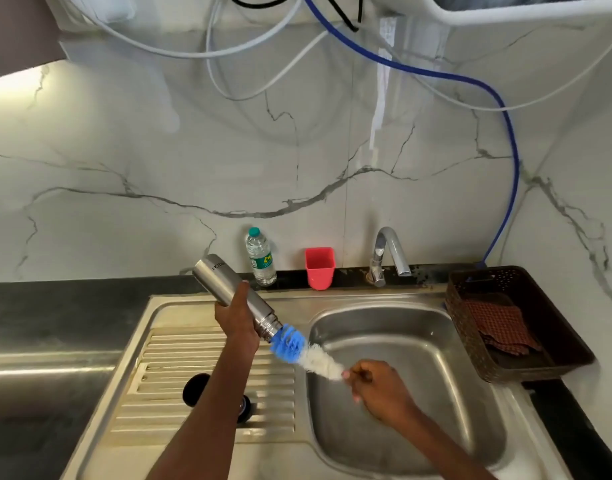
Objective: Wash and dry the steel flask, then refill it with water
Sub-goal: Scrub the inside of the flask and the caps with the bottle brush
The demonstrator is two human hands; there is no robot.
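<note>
Hands over sink: flask being brushed.
Right hand (377,389) pinches the brush (304,351) at its white end; blue bristles sit at the mouth of the flask (235,292). Left hand (237,323) grips the flask, tilted mouth-down over the drainboard's right edge beside the basin (401,393). Black cap (195,389) lies on the drainboard. Tap (387,254) at the sink's back edge.

Non-task items: plastic water bottle (260,257) with green cap upright on the dark counter ledge against the marble wall (159,161). Just beside it, a pink square cup (319,267). Brown perforated basket (515,323) on the right holds a crumpled checked cloth (502,327). Blue hose (505,133) and white tubes (228,53) hang down the wall.
</note>
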